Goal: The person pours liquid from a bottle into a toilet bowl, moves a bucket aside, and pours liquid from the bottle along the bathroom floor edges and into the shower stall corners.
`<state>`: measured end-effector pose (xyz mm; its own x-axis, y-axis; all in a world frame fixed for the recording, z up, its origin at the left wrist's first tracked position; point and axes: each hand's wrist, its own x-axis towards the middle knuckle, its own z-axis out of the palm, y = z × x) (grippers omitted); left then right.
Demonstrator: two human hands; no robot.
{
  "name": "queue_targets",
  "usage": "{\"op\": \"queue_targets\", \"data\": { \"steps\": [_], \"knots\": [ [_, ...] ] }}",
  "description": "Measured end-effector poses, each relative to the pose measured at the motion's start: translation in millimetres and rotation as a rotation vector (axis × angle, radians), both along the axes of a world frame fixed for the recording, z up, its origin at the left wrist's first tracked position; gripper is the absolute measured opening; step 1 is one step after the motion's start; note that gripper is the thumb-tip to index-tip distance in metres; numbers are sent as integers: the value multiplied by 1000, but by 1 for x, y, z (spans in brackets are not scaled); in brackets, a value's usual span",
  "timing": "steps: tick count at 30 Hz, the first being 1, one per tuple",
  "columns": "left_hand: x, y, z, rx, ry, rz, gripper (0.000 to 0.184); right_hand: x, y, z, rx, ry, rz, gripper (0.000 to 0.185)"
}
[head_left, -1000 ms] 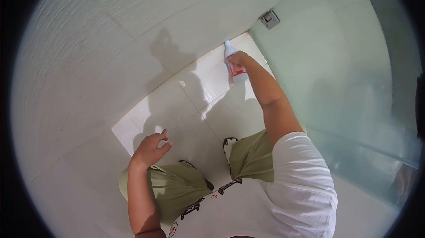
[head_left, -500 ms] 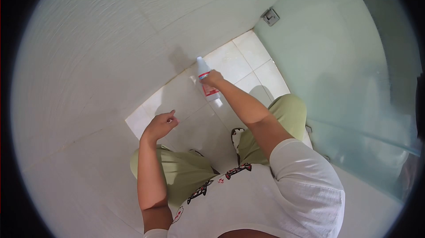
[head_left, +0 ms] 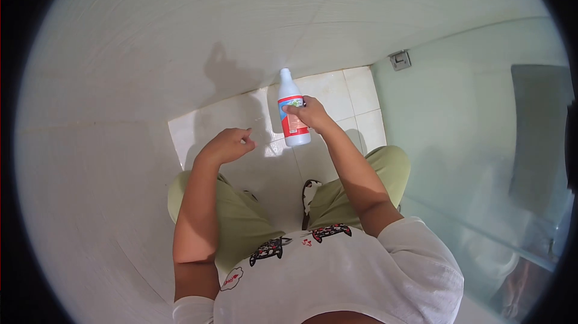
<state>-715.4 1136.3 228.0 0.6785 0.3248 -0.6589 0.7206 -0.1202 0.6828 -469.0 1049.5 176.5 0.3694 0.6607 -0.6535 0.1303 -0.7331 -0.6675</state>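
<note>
My right hand (head_left: 311,113) is wrapped round a white plastic bottle (head_left: 295,139) with a red and blue label, thumb across its front. The bottle is nearly upright in the view, its narrow neck pointing toward the wall, and no cap shows on it. To the left, my left hand (head_left: 227,146) is held with its fingers curled in and thumb close to them. Whatever lies inside those fingers, if anything, is hidden. A gap separates this hand from the bottle.
White floor tiles (head_left: 365,91) lie below my hands, with wet, shiny patches. A pale tiled wall (head_left: 180,41) rises ahead and to the left. At the right stands a frosted glass panel (head_left: 457,113) with a metal hinge (head_left: 400,60). My knees flank the floor.
My right hand has raised the bottle toward me, so it looks larger and its label faces me more. The left hand has turned, its fingers now curled more toward the bottle.
</note>
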Motion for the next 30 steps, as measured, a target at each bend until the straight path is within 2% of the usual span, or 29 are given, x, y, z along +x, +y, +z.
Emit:
{"op": "queue_targets", "data": {
  "steps": [2,4,5,7,8,10,15,19,21,23,27,30],
  "knots": [
    [1,2,0,4,1,-60,53,2,3,-39,29,20,57,61],
    [-1,0,0,17,-23,-35,53,2,13,-71,-103,-192,186,57],
    [-3,0,0,35,-43,-24,53,0,18,-78,-101,-187,195,57],
    [-9,-4,0,42,-41,-12,53,-8,25,-85,-308,-218,202,63],
    [-10,-5,2,49,-44,-6,53,-16,28,-90,-310,-211,200,63],
    [-14,-5,9,39,-35,-8,52,-33,34,-102,-259,-260,352,67],
    [-17,-9,4,34,-20,-4,51,-41,39,-114,-264,-208,304,67],
    [-19,-14,6,81,-71,25,50,20,18,-121,-256,-239,156,68],
    [-19,-15,5,91,-82,3,49,66,6,-118,-325,-295,115,74],
    [-18,-17,7,105,-66,0,49,111,-5,-114,-368,-435,134,79],
    [-8,-22,20,133,25,-18,49,183,-21,-96,-481,-483,32,69],
    [3,-26,31,111,109,-48,46,231,-32,-112,-478,-578,14,66]
  ]
}}
